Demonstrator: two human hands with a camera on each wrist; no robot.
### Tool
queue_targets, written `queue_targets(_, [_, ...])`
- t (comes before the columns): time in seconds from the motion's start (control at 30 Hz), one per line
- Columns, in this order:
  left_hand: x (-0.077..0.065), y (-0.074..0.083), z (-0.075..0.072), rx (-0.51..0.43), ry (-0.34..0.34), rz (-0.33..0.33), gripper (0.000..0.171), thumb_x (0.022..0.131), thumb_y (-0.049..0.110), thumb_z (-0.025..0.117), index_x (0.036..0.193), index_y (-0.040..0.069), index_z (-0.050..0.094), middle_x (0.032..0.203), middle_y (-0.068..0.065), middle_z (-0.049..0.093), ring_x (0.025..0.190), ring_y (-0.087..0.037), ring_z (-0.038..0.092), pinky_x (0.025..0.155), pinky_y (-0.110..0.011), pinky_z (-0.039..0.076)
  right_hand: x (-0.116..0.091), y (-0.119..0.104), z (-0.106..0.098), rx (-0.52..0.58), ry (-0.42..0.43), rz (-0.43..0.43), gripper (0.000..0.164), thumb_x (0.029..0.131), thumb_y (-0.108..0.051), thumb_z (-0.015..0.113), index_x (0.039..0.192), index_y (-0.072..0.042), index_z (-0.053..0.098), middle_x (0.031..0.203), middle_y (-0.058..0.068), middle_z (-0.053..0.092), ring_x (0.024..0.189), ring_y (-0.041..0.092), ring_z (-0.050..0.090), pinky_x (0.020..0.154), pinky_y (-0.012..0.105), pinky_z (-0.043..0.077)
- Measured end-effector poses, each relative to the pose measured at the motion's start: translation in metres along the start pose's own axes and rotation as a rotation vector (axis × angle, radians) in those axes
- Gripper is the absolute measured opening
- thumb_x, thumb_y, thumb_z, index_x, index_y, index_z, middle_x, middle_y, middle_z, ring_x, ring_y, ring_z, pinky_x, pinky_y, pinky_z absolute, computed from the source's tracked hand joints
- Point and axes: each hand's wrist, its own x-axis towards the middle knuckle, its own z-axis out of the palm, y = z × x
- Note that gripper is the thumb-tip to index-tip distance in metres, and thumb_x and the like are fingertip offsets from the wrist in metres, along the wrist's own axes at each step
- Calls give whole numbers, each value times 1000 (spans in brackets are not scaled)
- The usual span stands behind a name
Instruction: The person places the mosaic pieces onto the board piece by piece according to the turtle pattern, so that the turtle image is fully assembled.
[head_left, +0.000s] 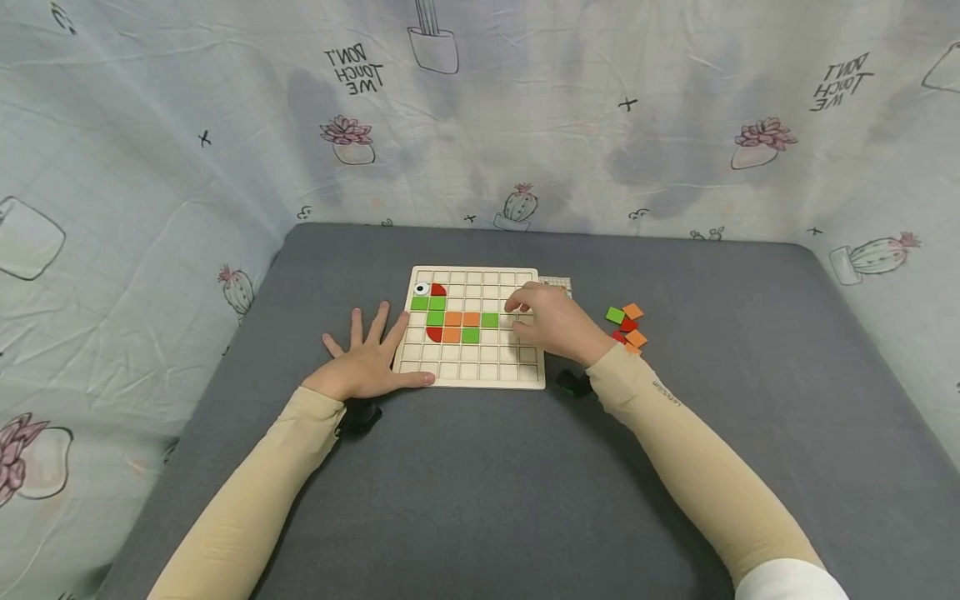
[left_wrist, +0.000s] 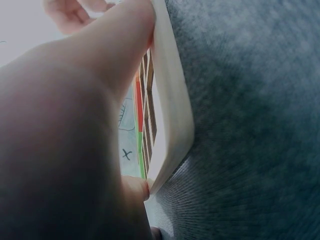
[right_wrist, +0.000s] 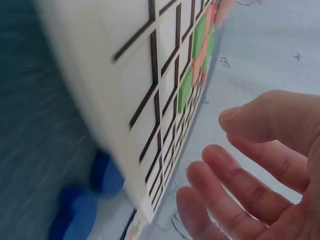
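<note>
A pale wooden grid board [head_left: 468, 377] lies on the grey table, its upper-left and middle cells filled with green, orange and red tiles and one eye tile [head_left: 422, 289]. My left hand [head_left: 363, 367] is spread at the board's left edge, the thumb resting on its lower-left corner. Over the right side of the board hovers my right hand [head_left: 555, 321], fingers loosely bent. In the right wrist view the thumb and fingers [right_wrist: 220, 162] stand apart with nothing between them. A green tile [head_left: 490, 320] sits in the grid just left of the right fingertips.
Several loose tiles, among them an orange one [head_left: 636, 338] and a green one [head_left: 615, 315], form a small pile right of the board. A printed card [head_left: 564, 283] sticks out behind the board's upper-right corner. A patterned cloth [head_left: 465, 150] hangs behind the table.
</note>
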Motion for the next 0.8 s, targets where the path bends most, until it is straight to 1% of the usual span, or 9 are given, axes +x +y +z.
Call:
queue_targets(0.13, [0,0,0,2,-3,-4,124,82,89,56,169,23,-4,174,-16,-19,153,-56,-25,101,-92,-11,-21,7,-6,-15,49,0,23,94,-7,68,115,-1,75,116,14,72,100,31,67,85,44,55])
queue_targets(0.23, [0,0,0,6,-1,-6,125,82,89,56,169,23,-4,174,-16,-19,153,-55,-25,101,-92,-11,-37,12,-11,-25,76,12,22,94,-6,69,115,-1,74,124,18,70,108,33,69,86,45,57])
queue_targets(0.37, [2,-1,2,11,4,-6,125,82,90,55,169,23,-3,174,-17,-19,153,-56,-24,101,-92,-10,-56,19,-17,-22,94,49,22,95,-6,69,116,-3,74,125,16,70,114,33,68,86,46,57])
queue_targets(0.47, [3,-2,3,14,5,-6,125,82,90,55,169,22,-3,174,-17,-19,153,-56,-24,101,-92,-10,-69,27,-21,-30,99,73,24,95,-7,70,118,-4,74,119,13,69,109,32,67,86,48,57])
queue_targets(0.53, [3,-2,3,13,5,-6,125,82,89,55,169,22,-4,174,-17,-19,153,-56,-24,100,-92,-10,-78,34,-23,-50,107,88,25,95,-7,71,120,-3,74,120,13,69,106,33,68,93,54,54])
queue_targets(0.57, [3,-2,3,13,5,-5,125,82,89,55,169,22,-4,174,-17,-19,153,-56,-24,100,-92,-10,-82,38,-24,-61,110,95,26,95,-7,71,121,-3,73,121,14,68,104,33,67,93,55,53])
queue_targets(0.7, [3,-2,3,10,4,-2,125,82,89,55,169,22,-4,174,-17,-19,153,-57,-24,100,-92,-11,-97,50,-29,-117,119,123,30,93,-6,74,122,-1,73,123,18,67,101,34,65,89,53,52])
queue_targets(0.77, [3,-2,3,7,4,-1,125,82,89,56,169,22,-4,174,-17,-19,153,-57,-24,100,-92,-11,-103,54,-32,-142,116,132,33,90,-6,75,123,0,73,124,21,65,104,35,64,81,48,54])
queue_targets(0.8, [2,-2,3,5,5,0,125,82,89,56,169,22,-4,174,-17,-19,153,-57,-25,100,-92,-11,-106,56,-33,-153,114,135,35,89,-6,76,124,1,72,125,22,64,105,36,64,80,49,55])
